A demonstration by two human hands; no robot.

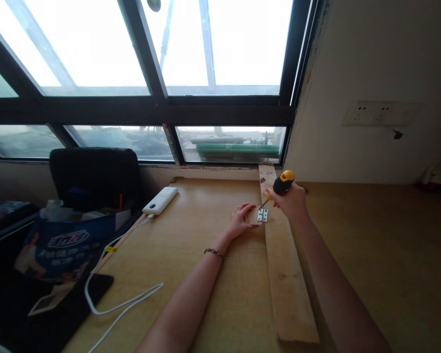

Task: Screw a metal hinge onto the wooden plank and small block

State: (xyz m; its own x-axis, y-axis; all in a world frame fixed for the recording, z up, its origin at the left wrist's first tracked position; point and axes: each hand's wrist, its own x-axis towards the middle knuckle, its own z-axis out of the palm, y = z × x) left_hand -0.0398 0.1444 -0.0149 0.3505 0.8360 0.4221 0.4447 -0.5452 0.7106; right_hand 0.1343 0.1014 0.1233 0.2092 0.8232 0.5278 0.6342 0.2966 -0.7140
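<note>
Right grip [290,197]: wrapped round the screwdriver [282,183], shaft slanting down leftward.
Metal hinge [263,215]: left of and below that grip, bridging small block [253,217] and long plank [290,284] (tip contact unclear).
Left grip [242,218]: pinching the block, nearer.

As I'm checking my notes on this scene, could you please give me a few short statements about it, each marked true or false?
1. The right hand holds a screwdriver. True.
2. The screwdriver's handle is plain red. False: it is black and yellow.
3. The left hand holds a small wooden piece at the metal hinge. True.
4. The white device lies on the chair. False: the white device lies on the table.
5. A bracelet circles the left wrist. True.
</note>
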